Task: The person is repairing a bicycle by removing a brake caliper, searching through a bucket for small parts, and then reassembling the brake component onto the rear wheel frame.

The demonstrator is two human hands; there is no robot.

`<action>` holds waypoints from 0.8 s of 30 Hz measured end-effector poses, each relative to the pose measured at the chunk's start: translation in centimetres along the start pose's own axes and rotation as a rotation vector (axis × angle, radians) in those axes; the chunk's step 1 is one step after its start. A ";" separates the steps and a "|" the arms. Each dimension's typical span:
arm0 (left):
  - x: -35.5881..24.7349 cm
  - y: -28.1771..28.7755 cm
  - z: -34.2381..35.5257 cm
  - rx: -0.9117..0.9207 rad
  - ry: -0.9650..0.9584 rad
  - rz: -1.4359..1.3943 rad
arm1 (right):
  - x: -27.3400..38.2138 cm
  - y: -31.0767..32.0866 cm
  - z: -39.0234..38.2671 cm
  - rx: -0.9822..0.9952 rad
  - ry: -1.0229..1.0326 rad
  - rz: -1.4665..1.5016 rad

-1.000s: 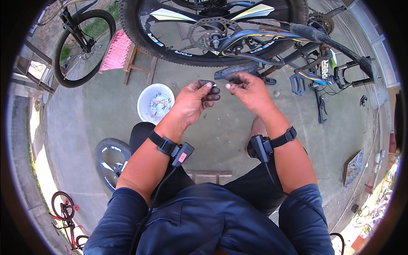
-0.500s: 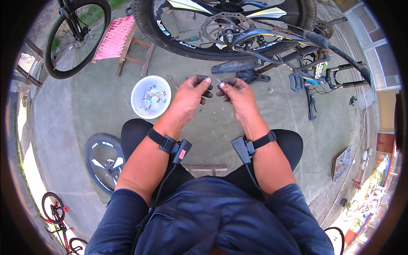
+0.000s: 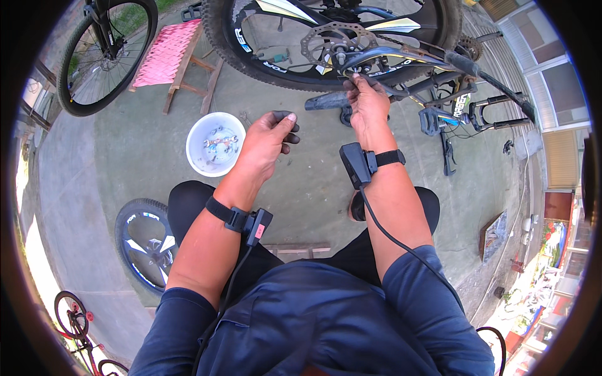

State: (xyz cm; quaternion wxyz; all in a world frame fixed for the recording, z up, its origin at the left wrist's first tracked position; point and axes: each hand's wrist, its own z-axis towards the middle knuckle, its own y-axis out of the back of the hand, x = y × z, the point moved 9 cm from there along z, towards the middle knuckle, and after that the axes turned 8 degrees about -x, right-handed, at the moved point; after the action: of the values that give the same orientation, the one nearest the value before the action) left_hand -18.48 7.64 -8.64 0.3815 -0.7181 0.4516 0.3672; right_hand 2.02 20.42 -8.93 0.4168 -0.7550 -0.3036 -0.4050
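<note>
My right hand (image 3: 369,103) reaches up to a bicycle frame (image 3: 417,52), its fingertips pinched at the rear stay just below the brake disc (image 3: 315,49). Whatever sits between those fingertips is too small and covered to make out. The disc is mounted on a wheel with a knobbly black tyre (image 3: 266,76) and white-and-black spokes. Lower and to the left, my left hand (image 3: 271,138) hovers over the floor with fingers curled and thumb pressed on the index finger; I cannot see what, if anything, it holds. Both hands' fingers are blackened.
Left of my left hand stands a white bucket (image 3: 192,150) with a wrench (image 3: 219,142) and small parts inside. A pink woven stool (image 3: 167,55) is at the far left, beside another bicycle wheel (image 3: 108,59). A loose wheel (image 3: 145,241) lies near my left knee. A pedal (image 3: 430,121) juts out at right.
My right hand has moved up and away from my left hand to the frame by the disc; the thin bluish piece at its fingertips is now hidden. My left hand has shifted slightly left.
</note>
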 end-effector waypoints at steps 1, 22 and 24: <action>-0.1 0.2 0.0 0.000 -0.002 -0.008 | 0.1 -0.2 0.0 0.006 0.012 -0.008; -0.6 0.4 0.0 0.033 -0.025 -0.048 | 1.1 -0.9 0.7 -0.038 0.140 -0.126; -0.6 0.4 0.0 0.031 -0.023 -0.050 | 1.1 -1.0 0.7 -0.041 0.139 -0.116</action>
State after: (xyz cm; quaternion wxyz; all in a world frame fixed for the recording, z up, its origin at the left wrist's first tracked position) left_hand -19.07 7.69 -8.22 0.4067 -0.7189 0.4349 0.3587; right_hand 2.03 21.68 -7.81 0.3971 -0.7148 -0.3086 -0.4860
